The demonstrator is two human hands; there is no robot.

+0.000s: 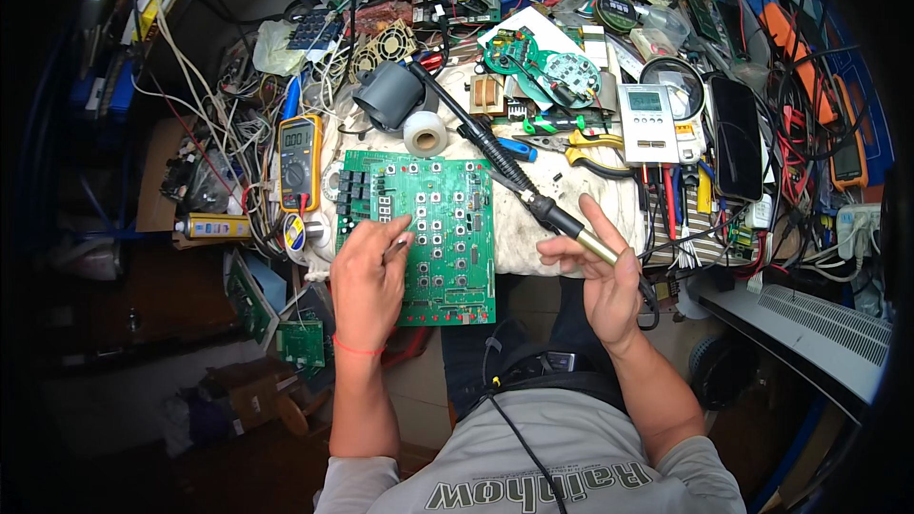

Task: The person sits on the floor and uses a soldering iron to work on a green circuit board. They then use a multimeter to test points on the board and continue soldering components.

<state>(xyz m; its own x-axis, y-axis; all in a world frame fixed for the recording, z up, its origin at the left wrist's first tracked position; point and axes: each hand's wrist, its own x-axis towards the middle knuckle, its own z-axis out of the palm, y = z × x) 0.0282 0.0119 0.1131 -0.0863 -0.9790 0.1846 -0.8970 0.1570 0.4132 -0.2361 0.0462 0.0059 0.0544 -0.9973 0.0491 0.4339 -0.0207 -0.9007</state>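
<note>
A green circuit board with rows of push buttons, black relays and a digit display lies at the near table edge, partly overhanging it. My left hand rests over its left side, index finger stretched onto the buttons. Between thumb and fingers shows a thin dark tool, mostly hidden. Right of the board, my right hand is raised, fingers apart. A black ribbed flexible arm runs down from the back, its brass-coloured end crossing in front of that hand; whether the hand touches it I cannot tell.
A yellow multimeter stands left of the board. Behind are a tape roll, a grey cup-shaped part and yellow-handled pliers. To the right lie a white tester and a black phone. Cables and boards crowd the back.
</note>
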